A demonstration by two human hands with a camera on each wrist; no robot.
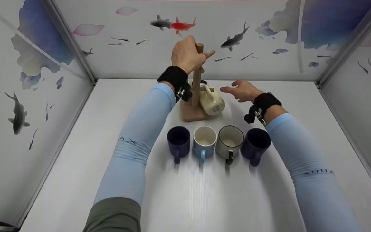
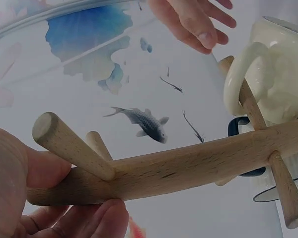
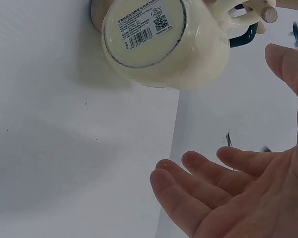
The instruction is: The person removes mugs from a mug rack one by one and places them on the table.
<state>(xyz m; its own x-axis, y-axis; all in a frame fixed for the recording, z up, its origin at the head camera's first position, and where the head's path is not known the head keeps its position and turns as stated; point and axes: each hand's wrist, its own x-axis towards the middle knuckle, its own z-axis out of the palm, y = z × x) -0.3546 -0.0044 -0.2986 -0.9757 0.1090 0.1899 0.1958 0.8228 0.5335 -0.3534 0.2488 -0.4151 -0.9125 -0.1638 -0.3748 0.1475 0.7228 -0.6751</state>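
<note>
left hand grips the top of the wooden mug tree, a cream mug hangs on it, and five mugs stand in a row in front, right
Not quite: the head view shows four mugs in the row, not five. The rest holds: the left hand grips the top of the mug tree, and a cream mug hangs on it.

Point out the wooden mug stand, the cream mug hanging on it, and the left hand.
wooden mug stand [image 1: 197, 84], head view, on its upright post
cream mug [image 1: 212, 101], head view, on its side wall
left hand [image 1: 185, 54], head view, on its back

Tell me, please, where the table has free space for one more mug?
Free: the wide bare table in front of the mug row, between the two sleeves, and both outer sides. Crowded: between the row and the wooden stand with its hanging cream mug.
</note>
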